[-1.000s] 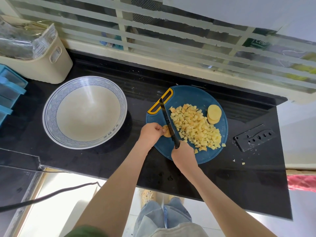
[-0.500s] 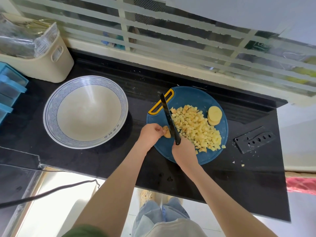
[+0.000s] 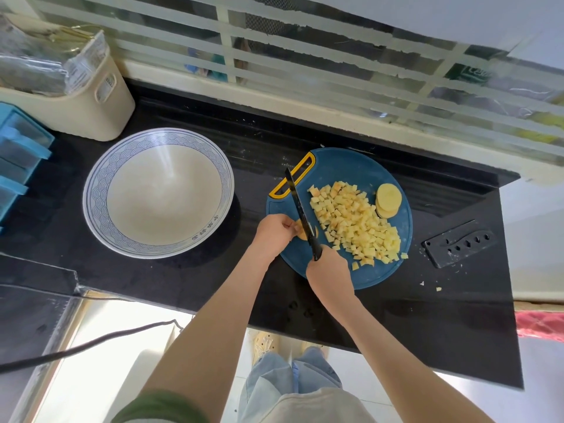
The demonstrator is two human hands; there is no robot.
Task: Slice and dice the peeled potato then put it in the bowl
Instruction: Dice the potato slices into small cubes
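At the far left, a cream plastic basket point(image 3: 100, 108) is sitting against the window ledge, out of the working area. Next to it, the wide ceramic bowl point(image 3: 100, 190), glossy white inside with a blue wave-patterned rim, is waiting empty beside the round blue cutting board point(image 3: 341, 169), probably kept near so the dice can be tipped across. The left hand point(image 3: 274, 230) is pinching a small potato piece point(image 3: 300, 232) with curled fingertips, steadying it against the board and keeping them back from the blade. The black knife point(image 3: 300, 213) is lying across that piece, its tip reaching toward the board's yellow handle loop point(image 3: 297, 175). The right hand point(image 3: 328, 270) is closing firmly round the knife's handle at the board's near edge. Right of the blade, the matte, pale-yellow potato cubes point(image 3: 357, 224) are heaping up, pushed clear of the cutting spot. Two round slices point(image 3: 387, 199) are stacked at the far right edge, apparently awaiting dicing. On the dark stone counter point(image 3: 183, 270) beyond, a black perforated knife sheath point(image 3: 459, 247) is lying aside.
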